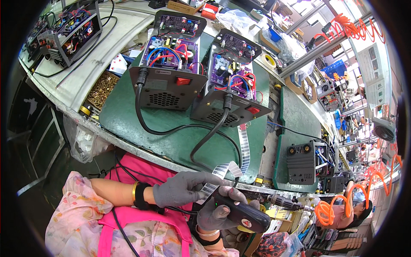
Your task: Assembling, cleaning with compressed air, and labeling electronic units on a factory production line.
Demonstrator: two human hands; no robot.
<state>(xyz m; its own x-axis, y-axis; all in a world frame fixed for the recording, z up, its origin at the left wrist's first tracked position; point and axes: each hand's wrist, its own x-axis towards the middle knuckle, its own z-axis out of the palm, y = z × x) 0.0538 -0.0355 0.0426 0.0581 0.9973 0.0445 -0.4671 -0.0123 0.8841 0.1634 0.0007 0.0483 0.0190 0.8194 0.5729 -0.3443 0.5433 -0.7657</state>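
Observation:
My left hand (177, 188), in a grey glove, pinches a curling strip of white printed labels (244, 150) near its loose end. The strip runs from the green mat up to my fingers. In my right hand (214, 216), also gloved, lies a black handheld barcode scanner (246, 215) with a small green light, its wide end pointing to the lower right. The labels hang right beside it. Beyond my hands stand two open-cased electrical units, the left unit (171, 85) and the right unit (218, 113), with purple boards, red switches and thick black power cords.
Brass screws fill a box (102, 90) left of the green mat (124, 109). A cased unit with knobs (302, 162) stands to the right. A power screwdriver (284, 201) lies near my right hand, close to orange coiled hoses (325, 212). Another person (344, 216) is at far right.

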